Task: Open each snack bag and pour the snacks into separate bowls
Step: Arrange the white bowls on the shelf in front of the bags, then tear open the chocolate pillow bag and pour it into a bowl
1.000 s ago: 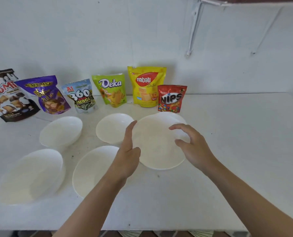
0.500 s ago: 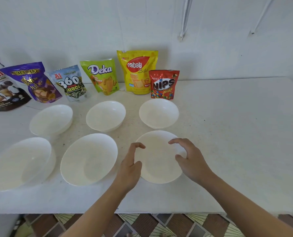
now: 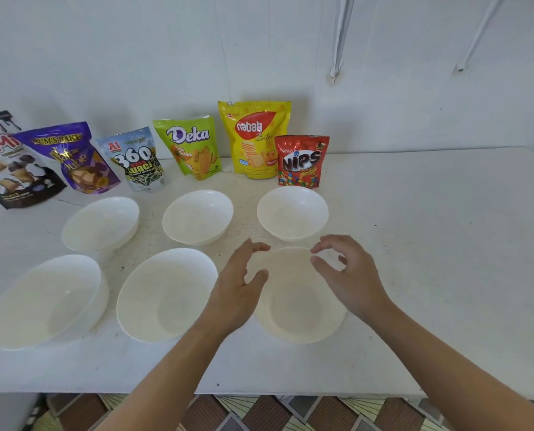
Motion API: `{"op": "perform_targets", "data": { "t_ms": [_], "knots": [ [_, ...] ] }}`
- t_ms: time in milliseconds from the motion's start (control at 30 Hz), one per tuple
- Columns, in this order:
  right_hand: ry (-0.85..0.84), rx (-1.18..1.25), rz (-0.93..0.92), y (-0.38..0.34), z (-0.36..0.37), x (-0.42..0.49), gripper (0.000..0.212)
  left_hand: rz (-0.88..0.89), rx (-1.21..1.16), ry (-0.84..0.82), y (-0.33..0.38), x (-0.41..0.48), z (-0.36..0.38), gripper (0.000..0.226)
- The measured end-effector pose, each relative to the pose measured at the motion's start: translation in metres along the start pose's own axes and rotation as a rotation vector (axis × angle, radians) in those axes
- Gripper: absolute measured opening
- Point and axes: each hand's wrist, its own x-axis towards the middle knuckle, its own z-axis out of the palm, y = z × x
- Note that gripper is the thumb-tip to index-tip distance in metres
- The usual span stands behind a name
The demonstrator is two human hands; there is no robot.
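On speckled table (image 3: pixel 430 244), 6 round bowls (image 3: pixel 197 217)

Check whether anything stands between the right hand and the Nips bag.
The empty back-right bowl sits just in front of the Nips bag, between it and the right hand; reaching over should clear it.

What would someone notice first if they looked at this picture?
Probably the bright snack bags standing in a row by the wall, like the tall yellow Nabati bag and the red Nips bag. Next, six empty white bowls in two rows on the table, with the left hand and right hand, both open, above the near right bowl.
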Motion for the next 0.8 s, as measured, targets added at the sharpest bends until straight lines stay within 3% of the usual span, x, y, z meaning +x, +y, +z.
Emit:
{"op": "perform_targets", "data": {
  "t_ms": [200,367,800],
  "knots": [
    [-0.035,0.036,-0.159,-0.057,0.023,0.031,0.009,0.073,-0.116,0.195,0.031,0.009,-0.055,0.021],
    [-0.078,0.076,-0.286,-0.11,0.068,0.054,0.005,0.105,-0.078,0.324,0.031,0.005,-0.126,0.023],
    [-0.231,0.103,-0.439,-0.236,0.278,0.096,0.005,0.074,-0.038,0.546,-0.042,-0.004,-0.346,0.022]
  ]
}}
